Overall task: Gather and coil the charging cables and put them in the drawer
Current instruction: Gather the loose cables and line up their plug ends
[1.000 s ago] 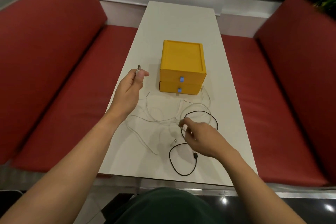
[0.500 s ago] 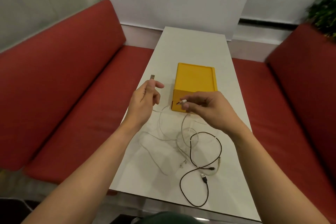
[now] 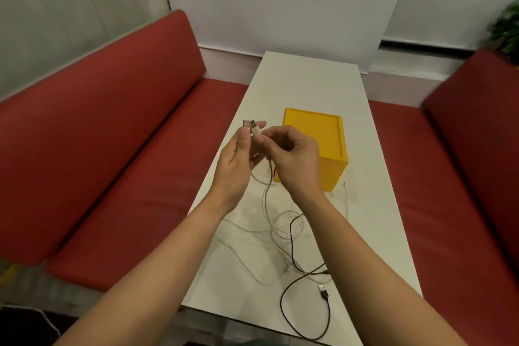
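White cable (image 3: 268, 191) ends now meet between our hands' pinching fingers (image 3: 259, 140) (coiling probably starts); black cable (image 3: 292, 244) waits.

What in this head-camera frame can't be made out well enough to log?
- Drawer fronts of the yellow drawer box: mostly hidden behind the right hand, so open or closed is unclear.
- White cables: pale against the white table and tangled, so their count is uncertain.
- Plug ends pinched by the left hand and right hand: too small to identify the connector type.
- Plant: blurred and cut off by the right edge.
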{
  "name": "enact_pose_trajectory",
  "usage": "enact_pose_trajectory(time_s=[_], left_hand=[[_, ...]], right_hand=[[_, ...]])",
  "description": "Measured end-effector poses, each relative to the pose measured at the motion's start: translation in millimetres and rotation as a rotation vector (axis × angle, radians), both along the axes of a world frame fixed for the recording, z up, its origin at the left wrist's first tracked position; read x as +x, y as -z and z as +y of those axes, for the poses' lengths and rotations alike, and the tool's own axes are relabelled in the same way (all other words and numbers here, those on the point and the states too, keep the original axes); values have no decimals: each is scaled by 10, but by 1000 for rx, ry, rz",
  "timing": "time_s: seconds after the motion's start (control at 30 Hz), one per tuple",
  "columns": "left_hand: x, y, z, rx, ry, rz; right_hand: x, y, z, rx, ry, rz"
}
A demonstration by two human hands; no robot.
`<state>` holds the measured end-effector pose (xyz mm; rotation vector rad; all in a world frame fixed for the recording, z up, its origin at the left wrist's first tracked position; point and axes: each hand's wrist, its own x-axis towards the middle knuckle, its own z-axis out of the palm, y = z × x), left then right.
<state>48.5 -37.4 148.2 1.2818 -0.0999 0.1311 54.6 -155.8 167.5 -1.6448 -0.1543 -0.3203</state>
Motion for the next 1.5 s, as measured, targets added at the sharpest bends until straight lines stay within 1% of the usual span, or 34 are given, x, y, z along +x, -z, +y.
enact_pose_trajectory(time_s=[0.07,0.17,0.27,0.53,0.63,0.73,0.87,1.07,1.2,1.27,1.33,1.37,1.43,1.5], left_hand=[[14,-6,0,-28,1,33],[44,-29,-11,-119,-2,98],[83,-13,-21,-171,9,137],[141,39,13,-160,68,183],[125,7,34,-182,123,193],[120,-36,41,-213,165,189],[148,-53,64,-223,193,153],[192,-23,76,-96,206,96],[208,-1,36,-72,114,124],[206,-10,25,-41,43,111],[241,-68,76,-77,-64,97],[269,-119,128,-133,-108,108],[320,-232,259,-292,-147,133],[352,-331,397,-337,-172,137]], right_hand=[[9,5,46,39,-21,26],[5,10,89,82,-49,40],[-6,27,121,87,-71,30],[62,42,56,-60,-145,58],[60,28,62,-60,-100,34],[47,15,86,-2,-31,38],[45,-20,102,52,-37,69],[59,-33,143,-61,-16,8],[67,-47,150,-218,-15,-13],[49,-51,128,-237,-60,4],[53,-25,23,-267,-121,67],[58,3,-63,-299,-163,97],[79,91,-296,-424,-247,117],[95,182,-563,-520,-294,148]])
